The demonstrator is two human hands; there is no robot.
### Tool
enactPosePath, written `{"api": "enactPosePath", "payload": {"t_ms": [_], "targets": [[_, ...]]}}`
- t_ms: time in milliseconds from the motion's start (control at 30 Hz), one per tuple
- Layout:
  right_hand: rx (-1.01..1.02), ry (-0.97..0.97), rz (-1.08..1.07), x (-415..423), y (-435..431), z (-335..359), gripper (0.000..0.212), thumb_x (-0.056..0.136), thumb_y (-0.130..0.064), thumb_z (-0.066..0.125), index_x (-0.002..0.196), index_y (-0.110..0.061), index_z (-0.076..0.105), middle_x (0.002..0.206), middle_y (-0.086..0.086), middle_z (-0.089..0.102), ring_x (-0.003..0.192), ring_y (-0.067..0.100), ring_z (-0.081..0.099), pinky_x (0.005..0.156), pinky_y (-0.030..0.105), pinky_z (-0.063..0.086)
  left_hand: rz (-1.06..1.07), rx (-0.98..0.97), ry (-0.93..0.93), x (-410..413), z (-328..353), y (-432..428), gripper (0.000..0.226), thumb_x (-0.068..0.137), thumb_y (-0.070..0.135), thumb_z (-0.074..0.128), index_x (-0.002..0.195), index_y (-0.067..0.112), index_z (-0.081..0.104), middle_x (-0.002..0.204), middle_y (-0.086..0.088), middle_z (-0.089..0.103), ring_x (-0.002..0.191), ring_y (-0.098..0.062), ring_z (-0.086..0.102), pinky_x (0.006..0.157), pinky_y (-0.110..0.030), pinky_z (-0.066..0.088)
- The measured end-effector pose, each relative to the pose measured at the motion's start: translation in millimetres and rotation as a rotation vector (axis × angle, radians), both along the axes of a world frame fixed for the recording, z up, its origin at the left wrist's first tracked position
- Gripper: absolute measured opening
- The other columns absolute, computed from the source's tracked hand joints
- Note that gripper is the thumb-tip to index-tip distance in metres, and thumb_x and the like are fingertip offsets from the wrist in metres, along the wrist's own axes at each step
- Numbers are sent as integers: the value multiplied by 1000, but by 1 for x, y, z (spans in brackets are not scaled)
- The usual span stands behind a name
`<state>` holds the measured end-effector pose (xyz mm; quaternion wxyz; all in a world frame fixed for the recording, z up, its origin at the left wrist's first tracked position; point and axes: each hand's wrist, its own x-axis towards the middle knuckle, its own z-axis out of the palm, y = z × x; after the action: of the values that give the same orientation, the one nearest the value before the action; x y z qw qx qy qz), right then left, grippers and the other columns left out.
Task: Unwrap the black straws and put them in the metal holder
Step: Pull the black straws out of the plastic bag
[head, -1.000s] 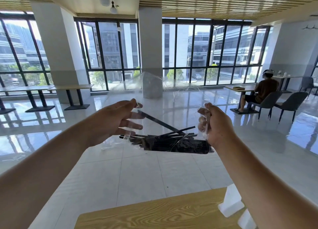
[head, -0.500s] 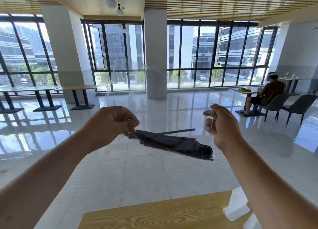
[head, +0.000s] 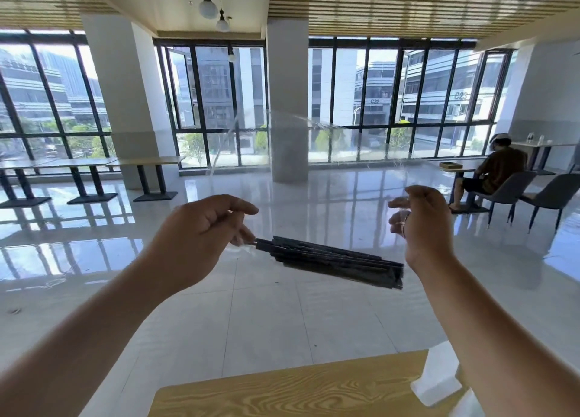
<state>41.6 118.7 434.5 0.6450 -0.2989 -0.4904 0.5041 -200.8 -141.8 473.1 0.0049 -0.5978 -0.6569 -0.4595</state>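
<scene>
Straws (head: 332,259): matt black, smooth, at mid-frame.
Wrap (head: 301,153): clear, glossy plastic film, creased, above them.
Table (head: 295,391): pale wood grain, lower frame.
Floor (head: 251,316): polished, mirror-glossy tile.

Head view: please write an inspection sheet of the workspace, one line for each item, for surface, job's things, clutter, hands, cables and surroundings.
Surface: wooden table at the bottom edge, bare where visible.
Job's things: bundle of black straws held in the air inside a clear plastic wrap; metal holder not in view.
Clutter: a white object beside the table's right corner, unclear what it is.
Hands: left hand pinches the bundle's left end; right hand grips the wrap's right side.
Cables: nothing seen.
Surroundings: glossy tiled floor, tall windows, a seated person at far right, long tables at left.
</scene>
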Motion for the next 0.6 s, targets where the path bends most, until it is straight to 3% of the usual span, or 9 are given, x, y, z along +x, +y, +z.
{"api": "enactPosePath", "payload": {"t_ms": [67,100,167,200,233,300,367,500,600], "targets": [[-101,93,120,1,1,-2,14,109,-18,49,103,-20,62,77,1,80,50,17,64,47,25,49,156,118,159,0,3,-5,19,100,34,57,99,44,74,83,30,76,72,-3,70,65,-27,56],[-163,130,175,1,1,-4,16,110,-20,47,105,-21,62,81,2,82,52,18,67,49,26,52,263,196,272,-1,4,-8,19,96,40,56,94,42,75,87,29,75,79,-2,68,71,-32,57],[-261,196,233,-1,0,-11,18,112,-22,46,107,-21,63,86,4,83,53,17,69,50,26,54,419,277,422,-14,4,-6,27,88,47,54,90,38,79,123,13,72,123,-16,57,104,-47,48],[-295,224,245,-2,1,-15,18,112,-22,46,108,-21,63,86,4,84,52,17,69,49,26,53,432,244,388,-21,5,-3,30,85,52,53,89,39,80,143,7,63,143,-23,44,116,-51,37],[-322,243,256,-4,1,-20,18,112,-22,46,109,-21,63,87,5,84,52,16,69,48,25,53,390,170,263,-27,8,1,33,82,57,53,90,43,81,152,14,54,152,-23,34,121,-52,30],[-353,259,272,-6,0,-28,17,111,-22,46,111,-21,63,88,6,83,51,16,67,49,26,51,180,3,-124,-38,14,12,26,78,62,59,93,52,78,142,30,59,144,-19,47,112,-44,38],[-366,250,273,-10,-1,-33,18,112,-22,45,113,-20,63,87,6,83,50,16,67,50,26,50,-14,-104,-368,-49,11,22,14,83,55,75,97,51,76,134,14,69,123,-17,63,92,-34,46],[-365,222,280,-13,-3,-36,18,112,-23,45,115,-20,63,87,5,84,52,17,68,49,27,49,-96,-231,-263,-60,-17,33,41,85,38,82,112,61,64,141,5,63,120,-14,67,74,-21,54],[-383,206,276,-13,-5,-34,18,112,-24,47,115,-22,64,91,4,85,68,21,69,53,28,51,85,-16,-121,-61,-44,42,71,86,25,84,130,61,43,143,0,57,109,-12,69,70,-23,56]]}}
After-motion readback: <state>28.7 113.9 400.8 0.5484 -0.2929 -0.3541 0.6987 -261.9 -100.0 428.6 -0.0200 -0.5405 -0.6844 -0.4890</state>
